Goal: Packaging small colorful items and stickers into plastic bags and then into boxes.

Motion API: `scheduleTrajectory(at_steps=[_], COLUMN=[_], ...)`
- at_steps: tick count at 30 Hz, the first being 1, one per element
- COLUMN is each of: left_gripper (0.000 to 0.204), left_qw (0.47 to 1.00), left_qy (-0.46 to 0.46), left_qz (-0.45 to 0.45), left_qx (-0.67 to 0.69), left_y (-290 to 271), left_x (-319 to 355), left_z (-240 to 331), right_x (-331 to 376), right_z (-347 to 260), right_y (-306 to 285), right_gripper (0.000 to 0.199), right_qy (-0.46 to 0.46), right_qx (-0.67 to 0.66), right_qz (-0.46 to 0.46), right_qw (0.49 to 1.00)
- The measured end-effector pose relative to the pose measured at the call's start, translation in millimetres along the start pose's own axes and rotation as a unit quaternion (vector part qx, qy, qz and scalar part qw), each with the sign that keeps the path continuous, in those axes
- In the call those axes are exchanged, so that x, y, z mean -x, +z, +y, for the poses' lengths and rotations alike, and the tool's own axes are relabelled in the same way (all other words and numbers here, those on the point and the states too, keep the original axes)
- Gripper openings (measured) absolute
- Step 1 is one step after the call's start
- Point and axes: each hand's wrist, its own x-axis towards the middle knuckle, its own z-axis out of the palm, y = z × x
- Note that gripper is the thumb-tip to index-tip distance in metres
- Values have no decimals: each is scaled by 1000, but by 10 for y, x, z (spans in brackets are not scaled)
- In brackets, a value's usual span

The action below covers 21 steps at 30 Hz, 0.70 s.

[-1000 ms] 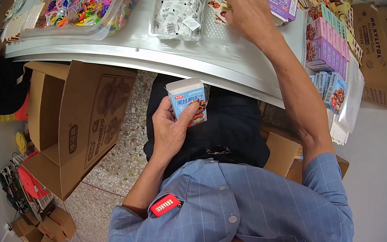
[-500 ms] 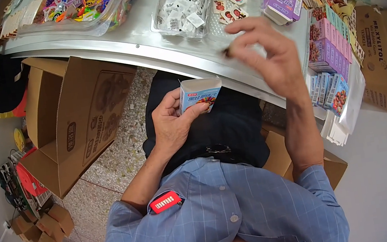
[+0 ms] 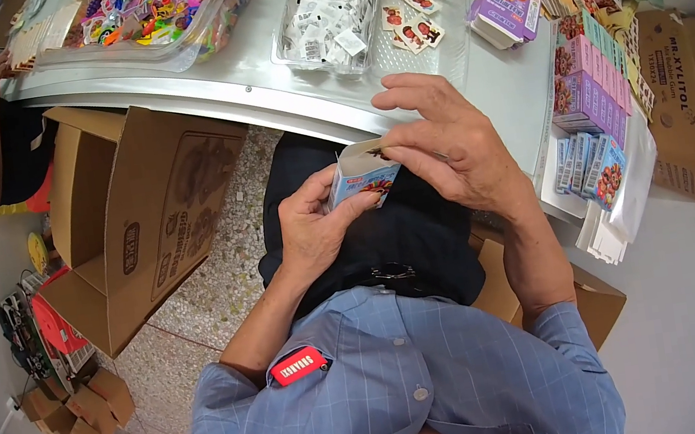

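A second ago the right hand (image 3: 455,148) was stretched out over the table (image 3: 258,83), fingers down among the small picture cards (image 3: 412,23) beside the clear tray of white packets (image 3: 331,6). It has since drawn back off the table and come down to the lap, where its fingertips now pinch at the open top of the small blue-and-white box (image 3: 363,181). The left hand (image 3: 314,230) has tipped that box: before, its printed front faced up and stood squarer; now it leans, mouth turned toward the right hand, the thumb lying along its lower edge.
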Motion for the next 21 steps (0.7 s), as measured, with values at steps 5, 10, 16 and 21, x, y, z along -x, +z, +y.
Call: scheduleTrajectory(at_steps=[5,10,16,21], left_gripper=[43,43,43,42], left_qw=[1000,1000,1000,1000], left_qy=[1,13,-1,-10], left_qz=[-17,-16,-1,-2], left_qx=[8,-2,6,10], left_y=[-20,-38,-62,-26], left_x=[-11,-43,-73,-44], left_z=[2,-5,-34,-53], right_x=[-23,-46,-449,-948], right_z=[2,-45,249,695], right_y=[-10,-41,-164,-184], right_gripper=[15,16,25,20], right_qy=[-18,-19,-21,-17], right_qx=[18,61,158,229], right_qz=[-16,-80,64,41], right_qw=[1000,995,985,972])
